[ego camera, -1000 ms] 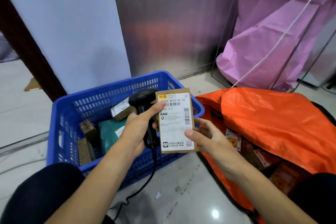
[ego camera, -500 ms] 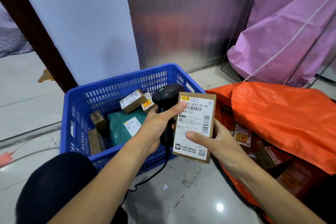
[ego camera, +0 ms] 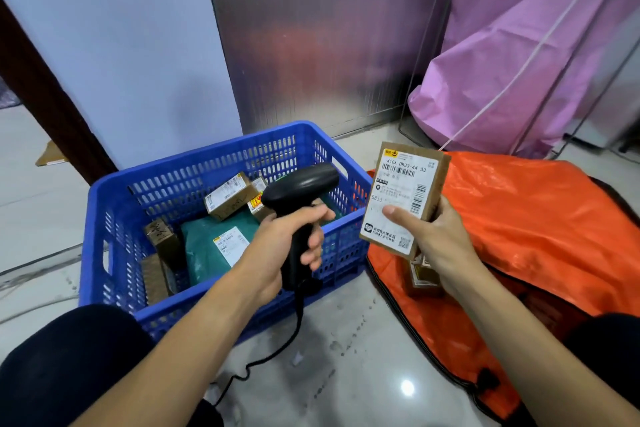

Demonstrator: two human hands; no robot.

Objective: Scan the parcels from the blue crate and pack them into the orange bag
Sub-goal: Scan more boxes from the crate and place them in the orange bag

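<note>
My left hand (ego camera: 292, 239) grips the handle of a black corded barcode scanner (ego camera: 299, 189), its head above the blue crate (ego camera: 114, 191). My right hand (ego camera: 436, 243) holds a brown cardboard parcel (ego camera: 403, 198) upright by its lower end, white label facing me, over the left edge of the orange bag (ego camera: 540, 225). Scanner and parcel are apart. In the crate lie a green mailer (ego camera: 207, 250) and several small brown boxes (ego camera: 227, 196). More boxes (ego camera: 420, 274) show inside the bag's open mouth.
A pink sack (ego camera: 512, 73) in a wire frame stands behind the orange bag against a metal wall panel. The scanner cable (ego camera: 277, 350) trails over the grey tiled floor between crate and bag. My dark-clad knees sit at both lower corners.
My right hand has carried the parcel rightward, away from the scanner, to above the orange bag. My left thumb has left the parcel and now wraps the scanner handle.
</note>
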